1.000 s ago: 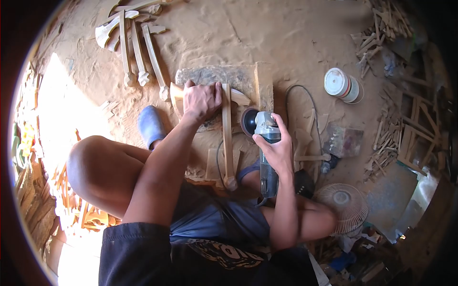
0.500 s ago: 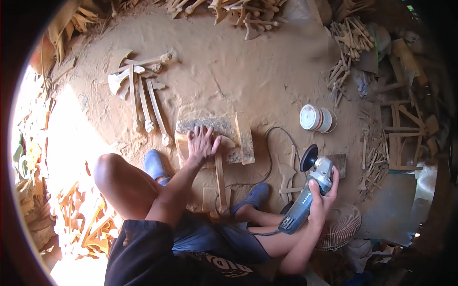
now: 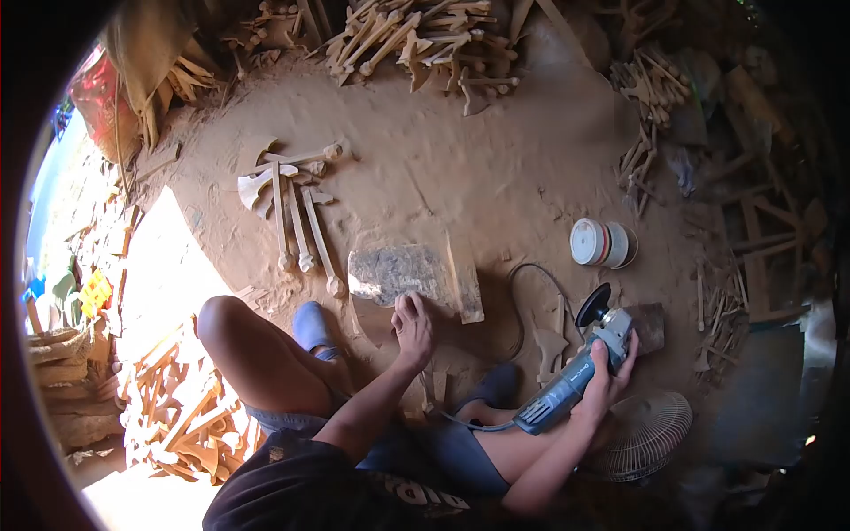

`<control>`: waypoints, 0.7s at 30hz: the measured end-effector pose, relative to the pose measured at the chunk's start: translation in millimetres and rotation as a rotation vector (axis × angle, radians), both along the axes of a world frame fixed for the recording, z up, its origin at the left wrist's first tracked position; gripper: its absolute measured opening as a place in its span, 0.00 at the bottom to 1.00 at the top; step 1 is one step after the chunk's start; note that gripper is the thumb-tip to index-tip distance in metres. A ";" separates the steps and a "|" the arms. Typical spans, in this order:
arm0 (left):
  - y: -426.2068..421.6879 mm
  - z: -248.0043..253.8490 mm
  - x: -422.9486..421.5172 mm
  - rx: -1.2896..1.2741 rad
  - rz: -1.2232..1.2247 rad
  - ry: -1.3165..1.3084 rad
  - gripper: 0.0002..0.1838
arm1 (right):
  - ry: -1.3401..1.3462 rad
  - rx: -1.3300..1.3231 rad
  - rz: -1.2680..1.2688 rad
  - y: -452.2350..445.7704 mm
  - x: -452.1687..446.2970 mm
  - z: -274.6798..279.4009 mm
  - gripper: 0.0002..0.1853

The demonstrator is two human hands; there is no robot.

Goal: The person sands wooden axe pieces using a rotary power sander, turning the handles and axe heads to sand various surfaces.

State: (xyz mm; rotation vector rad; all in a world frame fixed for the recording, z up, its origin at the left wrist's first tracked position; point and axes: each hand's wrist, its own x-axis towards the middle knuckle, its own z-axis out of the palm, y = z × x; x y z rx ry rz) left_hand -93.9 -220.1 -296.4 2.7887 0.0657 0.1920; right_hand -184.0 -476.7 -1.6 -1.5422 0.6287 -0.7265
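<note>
My right hand (image 3: 606,376) grips a blue-grey angle grinder (image 3: 562,389) around its body. The grinder's round black disc (image 3: 593,305) points up and away from me, clear of the wood. My left hand (image 3: 413,332) is closed at the near edge of a worn wooden block (image 3: 398,273) on the ground. A wooden axe-shaped piece seems to be in its fingers, mostly hidden; a thin handle (image 3: 427,389) shows below the hand. Beyond the block, to the left, lie several wooden axe shapes (image 3: 297,217) with long handles.
A white bucket (image 3: 602,243) lies on the dusty ground at right. A fan (image 3: 642,434) stands by my right leg. The grinder's cord (image 3: 518,310) loops between block and grinder. Piles of wooden pieces sit at the left (image 3: 181,407) and far side (image 3: 416,35).
My left hand has gone from lying flat on the axe-shaped piece to closed fingers nearer me. The piece no longer lies flat across the block. My right hand still holds the grinder.
</note>
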 end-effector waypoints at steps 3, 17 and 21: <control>5.8 44.5 11.2 -0.122 -0.007 0.036 0.42 | -0.029 -0.055 -0.030 -2.8 0.2 -3.3 0.38; 15.2 289.3 105.3 -0.322 -0.704 -0.429 0.42 | -0.005 0.326 -0.142 9.0 -8.7 42.1 0.40; 50.0 349.7 129.0 -0.521 -0.496 -0.632 0.45 | 0.015 0.480 -0.149 -26.9 -19.8 5.0 0.39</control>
